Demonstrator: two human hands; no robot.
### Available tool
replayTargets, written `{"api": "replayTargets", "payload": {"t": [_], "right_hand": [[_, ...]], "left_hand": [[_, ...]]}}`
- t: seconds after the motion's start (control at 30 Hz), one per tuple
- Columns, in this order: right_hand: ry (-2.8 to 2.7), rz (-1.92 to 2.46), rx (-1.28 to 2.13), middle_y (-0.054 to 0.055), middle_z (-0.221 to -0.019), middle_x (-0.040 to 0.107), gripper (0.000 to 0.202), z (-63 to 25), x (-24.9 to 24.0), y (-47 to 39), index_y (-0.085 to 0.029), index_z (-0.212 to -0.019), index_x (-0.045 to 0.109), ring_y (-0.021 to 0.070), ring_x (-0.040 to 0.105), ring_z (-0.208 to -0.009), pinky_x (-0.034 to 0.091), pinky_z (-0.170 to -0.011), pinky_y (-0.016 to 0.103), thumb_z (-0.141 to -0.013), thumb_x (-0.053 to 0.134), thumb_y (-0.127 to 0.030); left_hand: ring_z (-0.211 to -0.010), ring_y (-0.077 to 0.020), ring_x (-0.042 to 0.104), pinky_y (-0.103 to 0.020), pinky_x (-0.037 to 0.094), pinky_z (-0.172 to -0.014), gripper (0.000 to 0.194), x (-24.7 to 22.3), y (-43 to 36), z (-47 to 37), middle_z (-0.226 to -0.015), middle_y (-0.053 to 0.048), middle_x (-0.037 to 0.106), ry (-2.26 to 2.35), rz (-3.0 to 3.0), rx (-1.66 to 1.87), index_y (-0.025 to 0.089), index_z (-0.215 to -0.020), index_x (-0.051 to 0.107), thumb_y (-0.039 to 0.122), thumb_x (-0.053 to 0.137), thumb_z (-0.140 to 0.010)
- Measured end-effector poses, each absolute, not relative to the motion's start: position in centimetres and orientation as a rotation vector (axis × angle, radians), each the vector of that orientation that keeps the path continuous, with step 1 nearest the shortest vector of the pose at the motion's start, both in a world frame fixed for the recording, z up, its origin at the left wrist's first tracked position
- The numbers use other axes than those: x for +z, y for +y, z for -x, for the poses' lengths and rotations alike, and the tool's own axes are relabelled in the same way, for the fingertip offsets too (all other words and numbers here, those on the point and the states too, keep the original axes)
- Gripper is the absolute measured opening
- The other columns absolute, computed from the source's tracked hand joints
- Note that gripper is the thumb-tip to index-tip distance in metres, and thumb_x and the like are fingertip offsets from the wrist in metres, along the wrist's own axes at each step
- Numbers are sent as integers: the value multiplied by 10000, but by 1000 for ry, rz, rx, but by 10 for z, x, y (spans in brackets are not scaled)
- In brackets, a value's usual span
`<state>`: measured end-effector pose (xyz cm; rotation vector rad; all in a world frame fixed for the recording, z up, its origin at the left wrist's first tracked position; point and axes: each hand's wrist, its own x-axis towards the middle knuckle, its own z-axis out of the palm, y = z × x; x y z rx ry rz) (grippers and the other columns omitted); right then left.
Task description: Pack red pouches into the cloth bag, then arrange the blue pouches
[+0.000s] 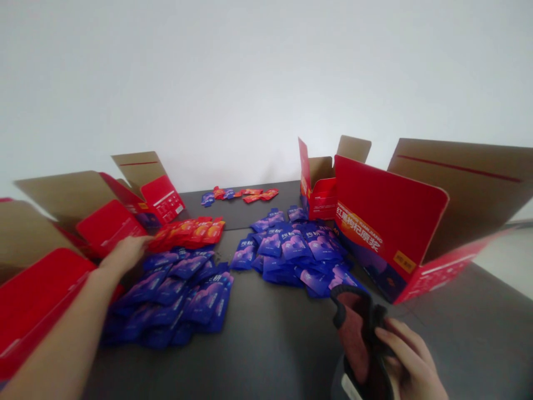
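Note:
My left hand point(129, 253) reaches across to the left end of a pile of red-orange sachets point(200, 230), its fingertips at their edge. Blur hides how its fingers are set and whether they hold a sachet. Just below that pile lies a large heap of blue-purple sachets point(179, 294). At the lower right, my right hand point(406, 355) is closed on a dark fabric item with a reddish-brown lining point(353, 333), its mouth gaping upward; its exact kind is unclear. A second heap of blue-purple sachets point(291, 250) lies above this item, near the table's middle.
Open red cartons stand on both sides: a large one point(387, 216) and a smaller one point(322, 197) at right, several at left, including a rear carton point(162, 200). Scattered red and blue sachets point(260, 195) lie far back on the dark table point(258, 344), before a white wall.

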<state>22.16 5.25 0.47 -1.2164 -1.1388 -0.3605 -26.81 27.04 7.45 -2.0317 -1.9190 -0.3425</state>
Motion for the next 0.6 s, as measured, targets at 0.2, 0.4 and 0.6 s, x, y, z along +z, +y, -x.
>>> {"api": "replayTargets", "payload": {"t": [0.2, 0.4, 0.6], "right_hand": [[-1193, 1155, -393, 67, -881, 586, 164, -223, 4, 54, -204, -827, 591, 197, 588, -808, 462, -712, 354, -875, 453, -278], [-1259, 1135, -406, 71, -883, 590, 168, -231, 5, 54, -196, -859, 582, 195, 591, -804, 470, -688, 346, -885, 431, -264], [-1243, 1117, -392, 68, -898, 587, 142, -232, 5, 53, -195, -890, 582, 188, 583, -831, 468, -715, 341, -878, 446, -233]], "left_hand": [[-733, -175, 633, -234, 450, -668, 348, 88, 263, 262, -832, -13, 715, -1975, 2036, -228, 194, -1047, 631, 271, 460, -753], [-734, -161, 590, -254, 436, -729, 371, 147, 251, 236, -814, 21, 694, -1947, 1841, -348, 206, -1052, 634, 374, 398, -819], [-815, -118, 556, -278, 379, -840, 387, 209, 240, 169, -897, 51, 646, -1713, 1804, -561, 203, -1100, 611, 371, 333, -890]]}}
